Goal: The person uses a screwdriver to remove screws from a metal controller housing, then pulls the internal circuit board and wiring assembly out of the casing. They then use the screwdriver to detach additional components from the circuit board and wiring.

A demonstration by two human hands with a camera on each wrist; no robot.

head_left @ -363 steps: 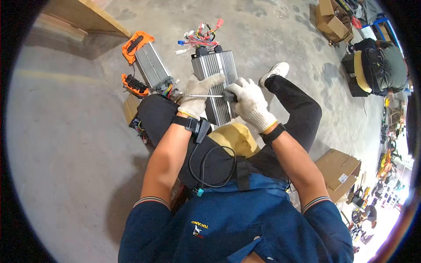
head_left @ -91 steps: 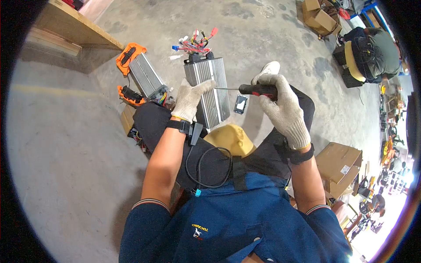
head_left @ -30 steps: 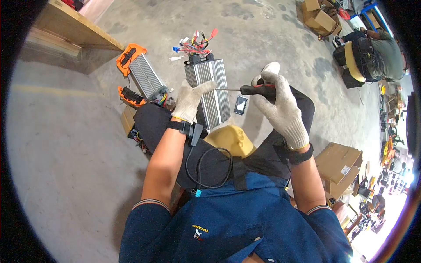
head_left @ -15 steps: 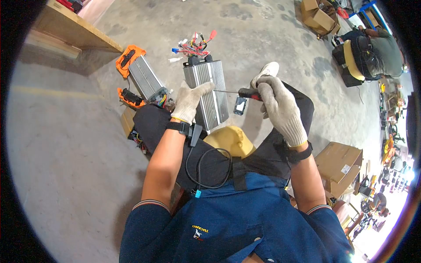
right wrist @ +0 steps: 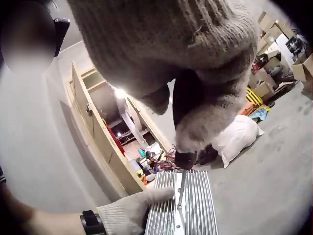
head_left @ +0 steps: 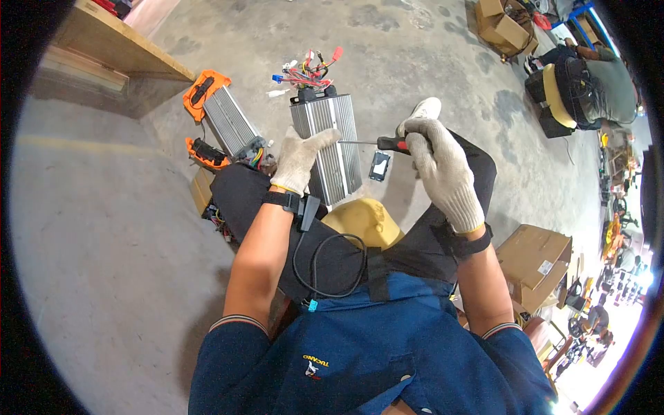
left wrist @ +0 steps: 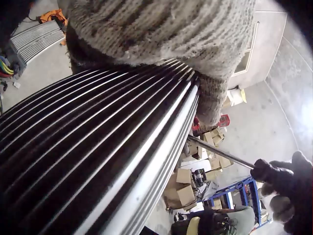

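Upright between the knees, the silver finned box (head_left: 328, 149) has wires at its far end. My gloved left hand (head_left: 297, 159) grips it, fingers out of sight behind it in the head view; the left wrist view shows the glove (left wrist: 161, 34) over its fins. In my gloved right hand (head_left: 446, 173) is a screwdriver (head_left: 391, 143), its handle partly hidden by the fingers. Its shaft (right wrist: 182, 191) reaches a strip with small holes on the box's side in the right wrist view; how far the tip goes in, I cannot tell.
A second finned box (head_left: 235, 121) with orange covers lies to the left. A small dark item (head_left: 379, 166) is on the floor by the right leg. Cartons (head_left: 532, 259) stand at right, a wooden panel (head_left: 131, 41) at upper left; another person (head_left: 609, 90) sits at upper right.
Since the oldest frame, my right hand has moved right, away from the box's top, and the screwdriver's shaft now meets its side. Lately the right fingers have shifted around the handle.
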